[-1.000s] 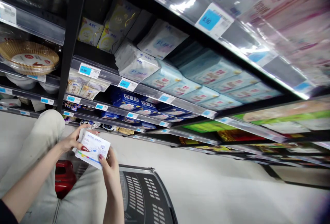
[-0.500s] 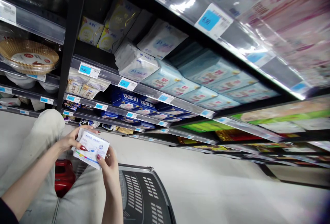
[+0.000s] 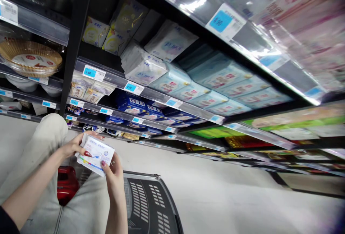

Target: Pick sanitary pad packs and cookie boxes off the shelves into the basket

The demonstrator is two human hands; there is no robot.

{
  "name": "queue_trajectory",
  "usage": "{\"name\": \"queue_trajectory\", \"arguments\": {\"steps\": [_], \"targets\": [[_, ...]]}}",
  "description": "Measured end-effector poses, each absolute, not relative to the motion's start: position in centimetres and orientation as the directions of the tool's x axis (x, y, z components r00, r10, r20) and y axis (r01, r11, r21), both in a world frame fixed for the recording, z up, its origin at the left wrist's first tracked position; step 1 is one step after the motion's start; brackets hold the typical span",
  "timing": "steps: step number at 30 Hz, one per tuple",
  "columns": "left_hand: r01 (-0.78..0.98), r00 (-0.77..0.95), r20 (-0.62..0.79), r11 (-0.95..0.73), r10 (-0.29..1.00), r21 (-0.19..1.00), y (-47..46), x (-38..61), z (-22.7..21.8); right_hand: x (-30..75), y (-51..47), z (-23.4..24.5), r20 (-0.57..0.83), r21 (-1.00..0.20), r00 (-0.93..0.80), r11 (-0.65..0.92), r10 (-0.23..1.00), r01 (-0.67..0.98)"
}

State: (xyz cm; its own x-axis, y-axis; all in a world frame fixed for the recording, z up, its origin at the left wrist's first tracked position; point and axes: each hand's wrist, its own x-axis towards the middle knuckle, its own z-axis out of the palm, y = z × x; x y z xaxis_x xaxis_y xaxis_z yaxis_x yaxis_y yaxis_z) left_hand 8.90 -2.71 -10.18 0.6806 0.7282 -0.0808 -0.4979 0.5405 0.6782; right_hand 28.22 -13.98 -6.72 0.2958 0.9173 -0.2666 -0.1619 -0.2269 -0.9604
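Note:
I hold a small white packet (image 3: 96, 153) with blue print and a coloured stripe in both hands, low at the left of the view. My left hand (image 3: 72, 146) grips its left end, thumb on the front. My right hand (image 3: 114, 169) clasps its lower right corner from below. Both hands have red-painted nails. Under the hands are my pale trouser legs (image 3: 40, 147), knees bent.
A black shopping basket (image 3: 151, 201) with a red handle part (image 3: 66, 185) stands on the pale floor below my hands. Black store shelves (image 3: 161, 97) carry white, light blue and dark blue packs with blue price tags (image 3: 93, 72). Paper baking cups (image 3: 31, 58) sit at the far left.
The packet and both hands have risen and shifted very slightly left; the grip is the same.

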Motion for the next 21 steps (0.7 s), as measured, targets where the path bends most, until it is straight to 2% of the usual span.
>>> {"name": "queue_trajectory", "arguments": {"steps": [16,21], "targets": [[-0.488,0.691,-0.070,0.535,0.720,0.690,-2.7,8.8,-10.1,28.2,-14.4,-7.8,-0.274,-0.957,0.324,-0.222,0.906,-0.188],[-0.527,0.708,-0.004,0.532,0.706,0.663,-2.8,9.0,-10.1,28.1,-14.7,-6.4,-0.229,-0.960,0.220,-0.182,0.948,-0.214]]}}
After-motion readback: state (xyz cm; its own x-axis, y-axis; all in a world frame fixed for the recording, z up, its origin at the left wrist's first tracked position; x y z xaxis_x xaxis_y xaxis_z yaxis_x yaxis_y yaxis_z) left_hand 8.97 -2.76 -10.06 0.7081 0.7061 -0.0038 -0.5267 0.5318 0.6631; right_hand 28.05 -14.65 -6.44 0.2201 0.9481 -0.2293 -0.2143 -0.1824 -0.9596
